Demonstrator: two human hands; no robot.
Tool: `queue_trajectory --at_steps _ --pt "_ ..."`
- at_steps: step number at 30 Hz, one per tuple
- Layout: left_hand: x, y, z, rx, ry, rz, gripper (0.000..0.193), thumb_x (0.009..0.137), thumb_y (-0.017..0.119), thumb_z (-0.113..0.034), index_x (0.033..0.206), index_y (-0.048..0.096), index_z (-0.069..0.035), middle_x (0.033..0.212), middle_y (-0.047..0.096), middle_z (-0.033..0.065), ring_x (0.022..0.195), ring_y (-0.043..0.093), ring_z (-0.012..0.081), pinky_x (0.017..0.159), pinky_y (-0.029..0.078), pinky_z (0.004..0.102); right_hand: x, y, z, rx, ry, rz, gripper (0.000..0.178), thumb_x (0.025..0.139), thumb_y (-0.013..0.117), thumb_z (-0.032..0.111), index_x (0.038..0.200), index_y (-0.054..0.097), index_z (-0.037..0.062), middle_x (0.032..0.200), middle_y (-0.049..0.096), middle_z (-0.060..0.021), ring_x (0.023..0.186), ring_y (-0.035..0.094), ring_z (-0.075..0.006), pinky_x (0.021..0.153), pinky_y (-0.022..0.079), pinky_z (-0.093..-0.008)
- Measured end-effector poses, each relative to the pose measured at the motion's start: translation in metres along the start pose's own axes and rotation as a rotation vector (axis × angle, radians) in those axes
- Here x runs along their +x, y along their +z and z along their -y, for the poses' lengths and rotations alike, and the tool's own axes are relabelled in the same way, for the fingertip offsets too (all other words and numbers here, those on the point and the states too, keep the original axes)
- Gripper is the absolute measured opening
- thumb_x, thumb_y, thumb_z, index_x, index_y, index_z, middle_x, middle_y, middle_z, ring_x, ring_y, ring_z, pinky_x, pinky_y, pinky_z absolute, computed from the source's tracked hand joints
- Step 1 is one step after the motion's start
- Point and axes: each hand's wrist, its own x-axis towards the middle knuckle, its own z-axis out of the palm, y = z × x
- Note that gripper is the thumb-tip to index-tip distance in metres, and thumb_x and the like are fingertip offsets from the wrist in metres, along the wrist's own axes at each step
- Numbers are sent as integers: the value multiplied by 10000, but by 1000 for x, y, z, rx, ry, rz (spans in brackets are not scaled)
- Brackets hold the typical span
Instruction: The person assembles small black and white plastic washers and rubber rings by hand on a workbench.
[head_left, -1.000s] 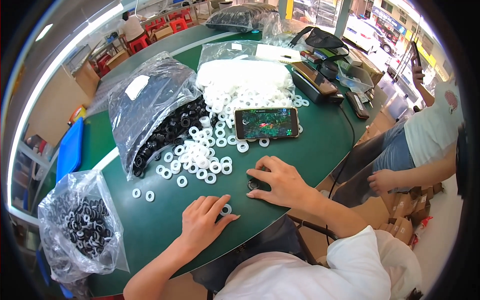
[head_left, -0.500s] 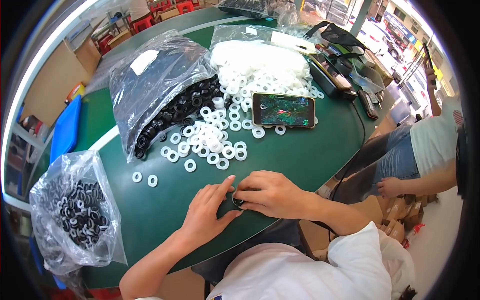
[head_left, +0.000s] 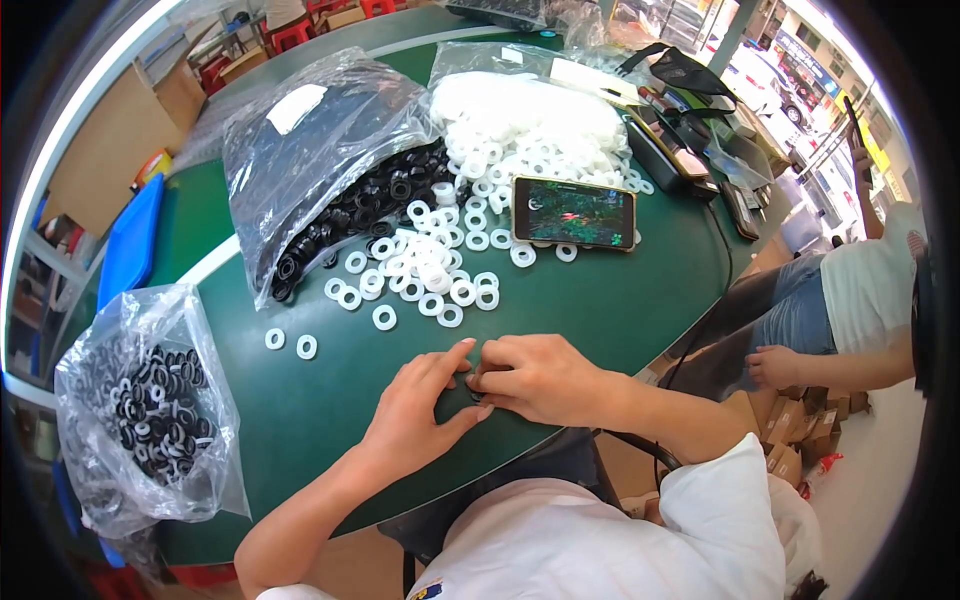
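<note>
- The dark ring [head_left: 476, 397] is at the middle of the frame, below centre, on the green table [head_left: 610, 310]; it is mostly covered by fingers, so this one piece seems not yet finished.
- The right hand [head_left: 538, 378] has its fingertips drawn together and appears to pinch this ring.
- The left hand [head_left: 412, 408] lies beside it, thumb and forefinger wide apart; whether the thumb touches the ring, I cannot tell.
- In the lower left, a clear plastic bag [head_left: 226, 440] contains many mixed black and white rings [head_left: 160, 412], probably the done part.
- Much seems left: white washers [head_left: 425, 268] heaped at upper centre, and black rings [head_left: 350, 217] spilling from the larger bag [head_left: 335, 110] at upper left.
- Two loose washers [head_left: 307, 347] lie left of centre, apart from the heap.
</note>
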Motion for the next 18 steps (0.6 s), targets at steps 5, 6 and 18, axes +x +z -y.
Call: queue_trajectory --at_steps 5,6,18 --pt "4 -2 -9 25 8 -32 573 853 761 -106 1380 543 -51 1035 668 100 895 629 221 828 516 349 -6 18 4 74 -106 -279 329 788 772 173 1097 691 95 909 600 -30 785 629 -208 621 515 -351" --pt "2 -5 -11 -138 -120 18 507 868 733 -74 1347 571 -47 1003 684 111 861 648 195 790 524 325 -3 19 7 67 -180 -348 394 790 777 170 1158 669 85 942 620 -28 801 632 -208 651 522 -354" --pt "-123 -248 68 378 -596 -562 205 895 678 -96 1061 699 21 787 689 73 578 626 119 558 502 264 53 -54 -67 -421 75 -319 170 805 715 85 974 723 80 847 671 -85 794 647 -269 695 540 -401"
